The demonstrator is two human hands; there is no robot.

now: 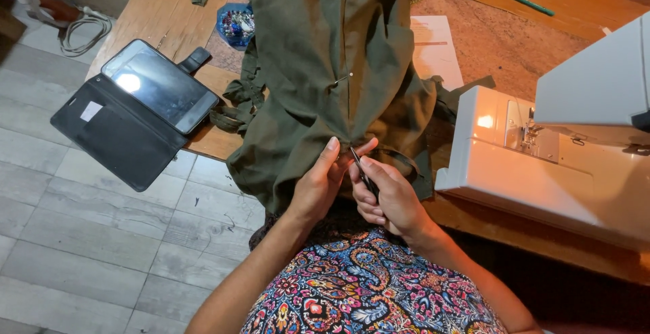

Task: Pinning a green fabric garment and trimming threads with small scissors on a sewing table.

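Against olive cloth (318, 49), slim dark scissors (363, 171)

The person wears a garment (365, 286) printed all over with a dense paisley and flower pattern in pink, red, orange, blue and white on a dark navy ground. It covers the lap and lower body at the bottom of the view. Both forearms are bare, with no sleeves reaching them. The left hand (318, 185) and right hand (389, 198) are bare, with short, unpainted fingernails.
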